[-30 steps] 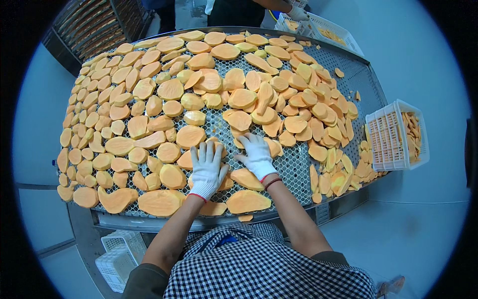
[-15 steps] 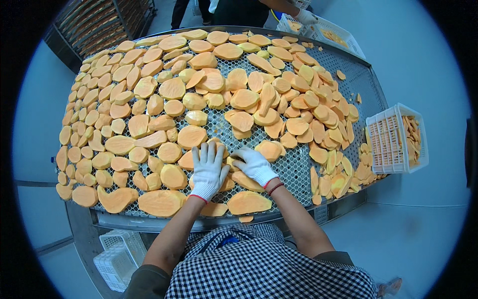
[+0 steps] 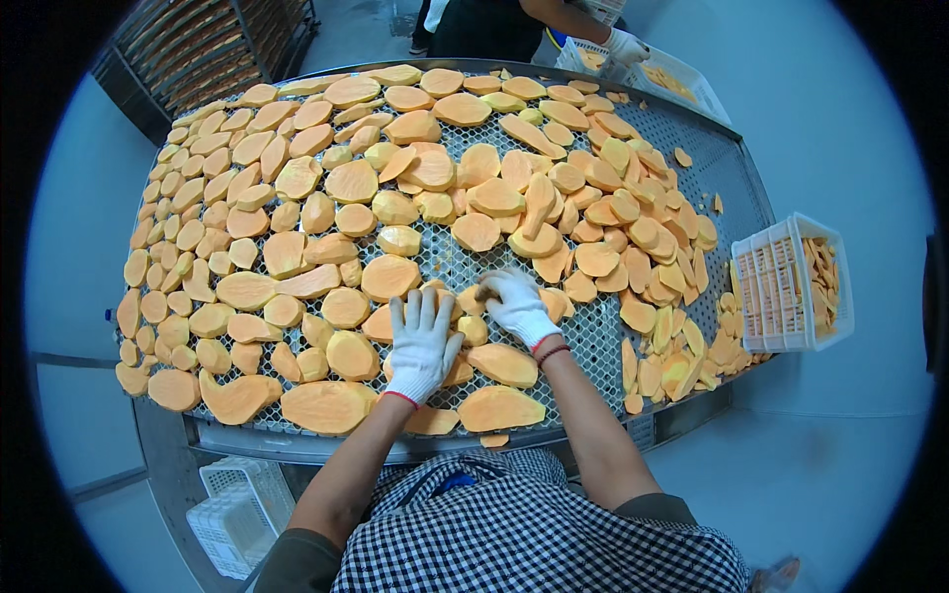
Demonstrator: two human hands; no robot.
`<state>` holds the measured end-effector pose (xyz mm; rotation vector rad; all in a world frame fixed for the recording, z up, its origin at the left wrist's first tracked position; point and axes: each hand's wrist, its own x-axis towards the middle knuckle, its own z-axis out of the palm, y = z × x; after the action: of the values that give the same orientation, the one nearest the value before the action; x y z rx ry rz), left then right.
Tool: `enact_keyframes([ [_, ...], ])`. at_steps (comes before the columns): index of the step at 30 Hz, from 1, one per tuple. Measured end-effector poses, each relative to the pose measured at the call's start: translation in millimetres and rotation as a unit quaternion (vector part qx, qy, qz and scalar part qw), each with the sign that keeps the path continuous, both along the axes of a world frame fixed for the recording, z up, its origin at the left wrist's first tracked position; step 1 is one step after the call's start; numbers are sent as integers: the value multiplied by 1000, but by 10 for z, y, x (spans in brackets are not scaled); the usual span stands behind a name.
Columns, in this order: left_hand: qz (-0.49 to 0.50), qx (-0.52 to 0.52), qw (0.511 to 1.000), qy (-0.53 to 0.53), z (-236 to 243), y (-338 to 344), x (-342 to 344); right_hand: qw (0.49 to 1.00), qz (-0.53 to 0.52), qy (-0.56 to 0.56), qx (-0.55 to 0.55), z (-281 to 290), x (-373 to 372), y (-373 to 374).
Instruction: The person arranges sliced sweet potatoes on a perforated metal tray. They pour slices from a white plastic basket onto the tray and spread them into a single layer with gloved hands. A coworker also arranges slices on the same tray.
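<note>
Peeled orange root slices (image 3: 353, 181) cover a mesh tray (image 3: 591, 354), spread flat on the left and heaped on the right. My left hand (image 3: 423, 341), in a white knitted glove, rests with fingers stretched out on slices near the front middle. Just right of it, my right hand (image 3: 511, 306), gloved the same way, has curled fingers pinched at a slice (image 3: 472, 301); its fingertips are partly hidden. A bare patch of mesh lies just beyond that hand.
A perforated metal table (image 3: 719, 178) carries the tray and a white basket (image 3: 791, 282) of slices at right. Behind, a co-worker's gloved hand (image 3: 626, 47) is over white crates (image 3: 682, 79); a rack (image 3: 198, 49) stands back left. White baskets (image 3: 222, 519) sit lower left.
My right hand moved down and left, then back up, its fingers now more curled. Slices beside it have shifted. My left hand stays nearly still. The co-worker's hand moved right.
</note>
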<state>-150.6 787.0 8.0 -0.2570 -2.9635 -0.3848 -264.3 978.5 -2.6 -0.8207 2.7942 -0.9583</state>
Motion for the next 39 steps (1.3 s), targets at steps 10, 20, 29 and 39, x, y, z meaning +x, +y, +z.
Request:
enact_keyframes([
  [10, 0, 18, 1000, -7, 81, -6, -6, 1000, -11, -6, -15, 214, 92, 131],
  [20, 0, 9, 1000, 5, 16, 9, -20, 994, 91, 5, 58, 127, 231, 445],
  [29, -8, 33, 999, -27, 166, 6, -35, 980, -146, -11, 136, 185, 600, 923],
  [39, -3, 11, 1000, -17, 87, 8, -13, 976, -142, 99, 129, 62, 381, 726],
])
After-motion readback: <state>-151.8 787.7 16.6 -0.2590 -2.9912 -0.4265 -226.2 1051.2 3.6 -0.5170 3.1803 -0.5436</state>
